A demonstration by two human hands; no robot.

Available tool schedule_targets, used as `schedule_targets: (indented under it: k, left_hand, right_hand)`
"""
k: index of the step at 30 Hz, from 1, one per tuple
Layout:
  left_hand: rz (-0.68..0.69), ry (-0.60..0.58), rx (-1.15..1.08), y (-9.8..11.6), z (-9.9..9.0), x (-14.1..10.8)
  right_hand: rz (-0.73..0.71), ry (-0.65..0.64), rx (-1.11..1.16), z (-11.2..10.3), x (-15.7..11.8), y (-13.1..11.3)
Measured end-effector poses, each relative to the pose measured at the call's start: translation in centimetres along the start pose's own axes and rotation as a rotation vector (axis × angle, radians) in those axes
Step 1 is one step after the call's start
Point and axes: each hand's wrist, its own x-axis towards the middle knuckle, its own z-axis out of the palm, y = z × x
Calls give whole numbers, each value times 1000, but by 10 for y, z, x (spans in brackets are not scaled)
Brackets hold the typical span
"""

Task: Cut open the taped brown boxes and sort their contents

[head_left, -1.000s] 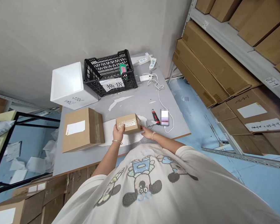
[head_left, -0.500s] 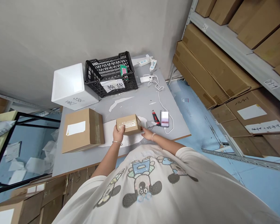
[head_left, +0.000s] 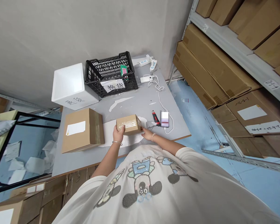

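Note:
A small taped cardboard box (head_left: pixel 128 125) rests near the table's front edge, on a white patch. My left hand (head_left: pixel 119 133) grips its left end, thumb on top. At its right end is my right hand (head_left: pixel 147 133), its fingers touching the lower right corner and partly hidden. Right of the box lies a red and black utility knife (head_left: pixel 156 118), beside a phone (head_left: pixel 165 119) with a white cable plugged in. A larger cardboard box (head_left: pixel 78 130) with a white label stands to the left.
Behind, on the grey table (head_left: pixel 130 104), stand a white foam box (head_left: pixel 70 84) and a black crate (head_left: pixel 110 74) holding a green item. Power strips (head_left: pixel 146 79) and cables lie at the back right. Shelves of cartons (head_left: pixel 214 68) rise on the right.

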Motion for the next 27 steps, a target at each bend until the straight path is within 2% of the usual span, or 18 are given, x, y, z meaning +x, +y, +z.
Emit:
schedule_targets:
  k: [11,27]
  left_hand:
    - [0,2,-2,-2,1,2]
    - [13,14,0,0,1,1]
  right_hand:
    - [-23,-31,-30,5,7,12]
    - [5,-46,-70,3,7,12]
